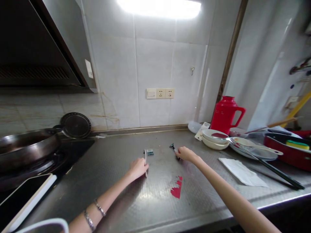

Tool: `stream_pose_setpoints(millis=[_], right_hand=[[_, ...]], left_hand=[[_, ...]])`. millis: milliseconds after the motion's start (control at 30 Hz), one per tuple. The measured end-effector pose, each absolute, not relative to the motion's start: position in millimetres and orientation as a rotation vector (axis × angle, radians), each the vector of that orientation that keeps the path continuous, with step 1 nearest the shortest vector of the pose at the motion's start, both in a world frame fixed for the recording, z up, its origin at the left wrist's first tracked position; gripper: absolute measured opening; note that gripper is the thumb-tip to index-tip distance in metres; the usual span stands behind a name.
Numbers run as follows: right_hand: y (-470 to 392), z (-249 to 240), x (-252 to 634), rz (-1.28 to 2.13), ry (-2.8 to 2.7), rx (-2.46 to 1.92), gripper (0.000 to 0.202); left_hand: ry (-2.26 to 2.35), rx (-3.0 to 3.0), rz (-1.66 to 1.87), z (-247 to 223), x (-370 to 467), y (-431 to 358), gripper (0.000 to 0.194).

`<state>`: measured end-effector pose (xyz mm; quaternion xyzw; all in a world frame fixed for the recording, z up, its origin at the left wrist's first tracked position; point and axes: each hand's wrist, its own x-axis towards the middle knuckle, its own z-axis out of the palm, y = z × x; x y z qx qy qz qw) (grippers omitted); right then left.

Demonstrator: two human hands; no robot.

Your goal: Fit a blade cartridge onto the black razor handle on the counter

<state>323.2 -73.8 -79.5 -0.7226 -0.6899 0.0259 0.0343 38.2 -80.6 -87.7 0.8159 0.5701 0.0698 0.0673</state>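
My left hand (139, 169) is closed around a slim white stick (145, 156), which stands out above and below the fingers. Its exact kind is too small to make out. Just right of the stick's upper end lies a small flat teal-and-grey piece (150, 151) on the steel counter (116, 194). Over to the right, my right hand (186, 153) grips the handle of a dark razor (172, 147), its head pointing up and left. Part of the razor's handle is hidden by the fingers. Between my forearms a torn red patch (177, 188) shows on the counter.
At left, a pan (29, 147) sits on the black stove, with a phone-like slab (29, 199) in front. To the right are a red thermos (225, 113), stacked bowls (215, 144), a white napkin (243, 172), dark chopsticks (279, 173) and a red pot (286, 152).
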Motion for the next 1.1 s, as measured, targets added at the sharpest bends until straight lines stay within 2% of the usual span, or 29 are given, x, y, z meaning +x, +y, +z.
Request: stream_pose_setpoints(millis=[267,467,600,733,867,1000,1100], right_hand=[[-83.7,-58.0,291.7,0.092,-2.111,-2.005,0.030],[-77.4,-47.3,249.0,0.259,-2.090,-1.790,0.049],[-76.4,-42.4,243.5,0.306,-2.036,-1.754,0.050],[-74.5,-40.2,257.7,0.303,-1.994,-1.792,0.040],[-65.9,-36.4,286.8,0.314,-1.992,-1.878,0.034],[-55.8,-32.8,327.6,0.360,-2.031,-2.007,0.035],[-51.4,-39.2,353.0,0.408,-2.084,-2.105,0.035]], left_hand=[[1.718,2.480,0.240,-82.3,44.6,-78.6,0.032],[1.687,2.636,0.358,-59.3,81.7,-86.7,0.035],[1.622,2.697,0.396,-49.7,109.0,-91.4,0.036],[1.587,2.667,0.414,-50.4,131.2,-91.1,0.041],[1.503,2.640,0.368,-53.0,138.1,-84.8,0.057],[1.259,2.764,0.496,-52.8,114.0,-62.3,0.044],[1.142,2.812,0.529,-57.5,83.1,-35.2,0.053]])
